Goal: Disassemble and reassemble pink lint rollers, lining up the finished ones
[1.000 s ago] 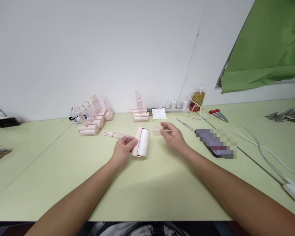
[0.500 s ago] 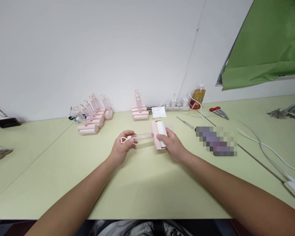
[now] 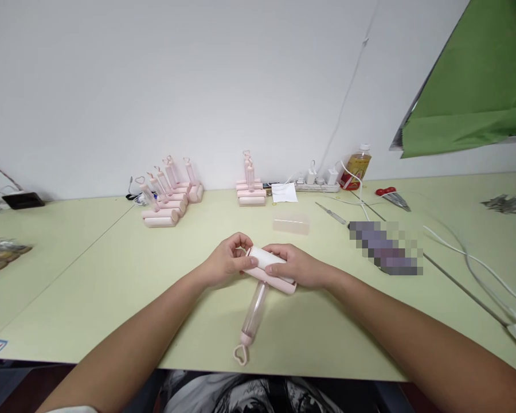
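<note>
Lint roller [image 3: 258,298] | handle swung from 9 to 6 o'clock | left hand [image 3: 227,267], right hand [image 3: 300,269] both clasp its head | bottle [image 3: 356,170] label unreadable

This looks like a small assembly workshop. A long pale-green bench [image 3: 112,275] runs along a bare white wall [image 3: 155,86]. Batches of identical pink lint rollers [image 3: 165,198] stand in rows at its far side, the same make as the lint roller [image 3: 269,269] near the front edge. A power strip [image 3: 316,187], scissors [image 3: 393,196] and a heap of grey metal pieces [image 3: 509,202] lie far right.
</note>
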The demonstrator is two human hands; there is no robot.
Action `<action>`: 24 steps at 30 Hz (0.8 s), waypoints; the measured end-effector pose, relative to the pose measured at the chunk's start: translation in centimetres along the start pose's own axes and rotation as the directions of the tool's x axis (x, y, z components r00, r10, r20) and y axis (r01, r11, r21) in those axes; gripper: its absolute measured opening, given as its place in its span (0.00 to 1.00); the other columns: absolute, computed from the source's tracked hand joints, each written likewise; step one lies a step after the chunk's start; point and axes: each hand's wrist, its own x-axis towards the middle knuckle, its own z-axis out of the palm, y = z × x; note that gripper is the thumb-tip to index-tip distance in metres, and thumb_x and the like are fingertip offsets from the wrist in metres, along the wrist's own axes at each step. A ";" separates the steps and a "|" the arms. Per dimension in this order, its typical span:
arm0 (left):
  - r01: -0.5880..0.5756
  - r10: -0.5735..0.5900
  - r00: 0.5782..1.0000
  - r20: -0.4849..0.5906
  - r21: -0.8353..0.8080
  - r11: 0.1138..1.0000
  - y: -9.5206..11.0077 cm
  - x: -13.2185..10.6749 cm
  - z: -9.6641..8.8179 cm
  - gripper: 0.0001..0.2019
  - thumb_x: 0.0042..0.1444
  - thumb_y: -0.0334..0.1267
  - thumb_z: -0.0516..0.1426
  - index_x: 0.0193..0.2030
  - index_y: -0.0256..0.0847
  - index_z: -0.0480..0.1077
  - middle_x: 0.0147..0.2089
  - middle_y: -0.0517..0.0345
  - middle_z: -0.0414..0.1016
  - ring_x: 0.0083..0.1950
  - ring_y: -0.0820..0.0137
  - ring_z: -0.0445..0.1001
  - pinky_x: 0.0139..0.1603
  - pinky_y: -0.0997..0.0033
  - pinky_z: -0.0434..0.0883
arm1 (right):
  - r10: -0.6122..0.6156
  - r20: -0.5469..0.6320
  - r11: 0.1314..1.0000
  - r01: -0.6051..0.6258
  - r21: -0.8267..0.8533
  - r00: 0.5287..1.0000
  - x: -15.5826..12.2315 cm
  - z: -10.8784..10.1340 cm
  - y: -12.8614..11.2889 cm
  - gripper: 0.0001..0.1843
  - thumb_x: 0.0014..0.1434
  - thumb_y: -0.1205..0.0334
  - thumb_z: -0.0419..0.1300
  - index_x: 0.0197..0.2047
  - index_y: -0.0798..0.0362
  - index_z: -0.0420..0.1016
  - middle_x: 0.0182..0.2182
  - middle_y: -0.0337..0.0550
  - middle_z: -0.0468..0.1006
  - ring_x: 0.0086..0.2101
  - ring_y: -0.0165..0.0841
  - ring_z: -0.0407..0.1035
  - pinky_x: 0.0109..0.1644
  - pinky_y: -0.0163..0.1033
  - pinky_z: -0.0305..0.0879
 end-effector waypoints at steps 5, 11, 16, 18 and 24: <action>0.124 -0.127 0.985 -0.116 -0.028 0.992 -0.9 0.4 0.4 0.22 0.40 0.42 0.70 0.37 0.38 0.64 0.32 0.60 0.69 0.27 0.74 0.71 0.23 0.73 0.71 | -0.006 -0.095 0.982 -0.012 -0.188 0.995 0.0 0.1 0.3 0.15 0.56 0.59 0.59 0.46 0.51 0.76 0.40 0.42 0.78 0.39 0.38 0.70 0.39 0.38 0.64; 0.158 -0.161 0.970 -0.183 -0.027 0.987 -1.2 0.7 0.3 0.21 0.39 0.42 0.70 0.33 0.36 0.66 0.31 0.59 0.69 0.27 0.76 0.71 0.22 0.75 0.73 | 0.037 -0.141 0.970 -0.069 -0.231 0.989 0.1 0.1 0.9 0.16 0.55 0.51 0.61 0.44 0.51 0.77 0.38 0.43 0.79 0.35 0.37 0.71 0.35 0.38 0.64; 0.185 -0.190 0.979 -0.079 -0.071 0.980 -1.3 0.8 -0.1 0.21 0.38 0.41 0.71 0.30 0.37 0.64 0.24 0.67 0.65 0.19 0.80 0.65 0.17 0.78 0.68 | 0.093 -0.115 0.964 -0.119 -0.240 0.989 0.2 -0.3 1.0 0.21 0.54 0.48 0.62 0.46 0.52 0.76 0.40 0.45 0.79 0.38 0.39 0.72 0.38 0.39 0.64; 0.184 -0.188 0.981 -0.045 -0.080 0.980 -1.3 0.8 -0.3 0.21 0.38 0.41 0.70 0.30 0.38 0.62 0.21 0.67 0.65 0.17 0.79 0.65 0.15 0.79 0.65 | 0.118 -0.099 0.962 -0.139 -0.236 0.988 0.3 -0.4 0.8 0.22 0.54 0.48 0.62 0.47 0.53 0.76 0.41 0.46 0.79 0.38 0.39 0.72 0.39 0.39 0.64; 0.196 -0.200 0.979 -0.033 -0.105 0.975 -1.1 0.7 -0.2 0.23 0.38 0.45 0.70 0.28 0.39 0.61 0.18 0.69 0.64 0.14 0.80 0.62 0.13 0.81 0.59 | 0.130 -0.055 0.967 -0.139 -0.216 0.990 0.4 -0.4 0.3 0.24 0.53 0.46 0.62 0.47 0.55 0.75 0.40 0.46 0.78 0.37 0.36 0.71 0.37 0.36 0.64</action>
